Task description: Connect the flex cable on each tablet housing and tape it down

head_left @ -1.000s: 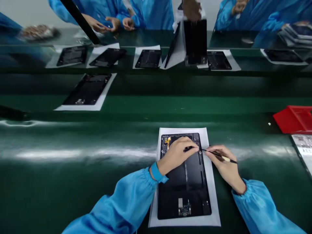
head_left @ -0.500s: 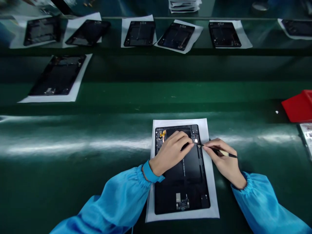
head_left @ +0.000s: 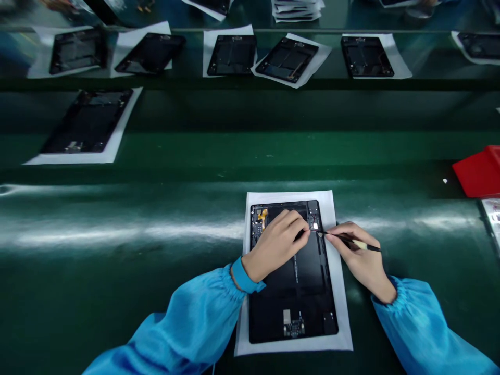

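Observation:
An opened tablet point(head_left: 273, 312) with its inner parts showing lies on a white sheet point(head_left: 344, 317) in front of me. My left hand point(head_left: 279, 239) rests over its upper part, thumb and fingertips pinched together by the upper right edge. What they pinch, if anything, is too small to name. In my right hand point(head_left: 357, 252) are slim black tweezers point(head_left: 347, 239) with a pale section, held like a pen. Their tip reaches the tablet's right edge, close to my left fingertips. A small circuit board point(head_left: 294, 326) shows at the tablet's lower end.
Several opened tablets on white sheets, one of them a tablet point(head_left: 232, 54), lie along the raised level at the back. Another tablet point(head_left: 89, 122) sits lower at the left. A red bin point(head_left: 478, 172) stands at the right edge, and stacked white sheets point(head_left: 297, 9) lie behind.
The tablets on the back level have shifted right, while the lower left one has slid slightly left. More tablets show at the top edge. Both hands keep nearly the same pose.

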`<control>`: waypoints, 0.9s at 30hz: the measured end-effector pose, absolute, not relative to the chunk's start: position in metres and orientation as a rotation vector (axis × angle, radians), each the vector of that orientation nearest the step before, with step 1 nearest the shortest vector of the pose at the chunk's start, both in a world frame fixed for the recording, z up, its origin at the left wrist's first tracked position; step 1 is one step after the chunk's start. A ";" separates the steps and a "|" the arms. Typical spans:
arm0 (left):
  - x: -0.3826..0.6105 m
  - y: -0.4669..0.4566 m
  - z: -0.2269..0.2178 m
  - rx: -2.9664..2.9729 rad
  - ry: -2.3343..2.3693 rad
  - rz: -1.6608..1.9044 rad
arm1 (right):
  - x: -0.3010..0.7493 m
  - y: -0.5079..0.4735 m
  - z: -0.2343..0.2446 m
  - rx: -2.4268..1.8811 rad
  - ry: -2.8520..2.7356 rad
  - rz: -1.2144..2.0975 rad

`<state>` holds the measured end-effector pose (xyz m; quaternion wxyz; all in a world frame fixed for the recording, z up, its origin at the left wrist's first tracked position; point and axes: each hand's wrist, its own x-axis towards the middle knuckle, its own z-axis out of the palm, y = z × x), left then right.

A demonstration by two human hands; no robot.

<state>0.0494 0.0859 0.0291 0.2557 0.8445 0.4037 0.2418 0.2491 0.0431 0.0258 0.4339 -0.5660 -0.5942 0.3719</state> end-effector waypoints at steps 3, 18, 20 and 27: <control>0.049 0.086 0.027 2.265 1.093 0.649 | 0.250 0.043 0.026 -1.415 -1.483 0.922; 0.054 0.087 0.033 2.121 1.161 0.616 | 0.244 0.050 0.031 -1.451 -1.386 0.932; 0.055 0.087 0.034 2.097 1.174 0.610 | 0.244 0.053 0.029 -1.461 -1.404 0.926; 0.055 0.087 0.032 2.069 1.178 0.599 | 0.246 0.053 0.025 -1.427 -1.446 0.974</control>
